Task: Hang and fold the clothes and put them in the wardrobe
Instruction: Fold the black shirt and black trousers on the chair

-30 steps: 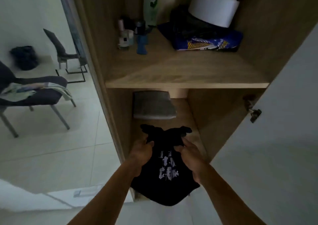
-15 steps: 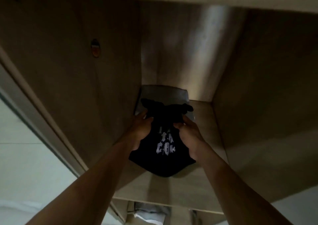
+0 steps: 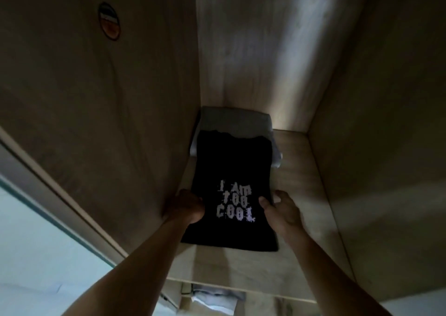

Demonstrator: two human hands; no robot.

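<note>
A folded black t-shirt (image 3: 231, 170) with pale lettering lies flat on the wooden wardrobe shelf (image 3: 301, 219). Its far end overlaps a folded grey garment (image 3: 236, 120) in the back left corner. My left hand (image 3: 187, 207) grips the shirt's left edge with curled fingers, close to the left wall. At the right edge, my right hand (image 3: 281, 210) pinches the shirt, thumb on top of the cloth beside the print.
Wooden walls close the compartment on the left, back and right. A round sticker (image 3: 109, 21) is on the left wall. Pale cloth (image 3: 217, 301) shows on a lower level under the shelf's front edge. Light floor (image 3: 36, 255) lies at the lower left.
The shirt was bunched between my hands; now it lies spread flat, pushed deeper onto the grey garment. My hands have slid apart to its side edges.
</note>
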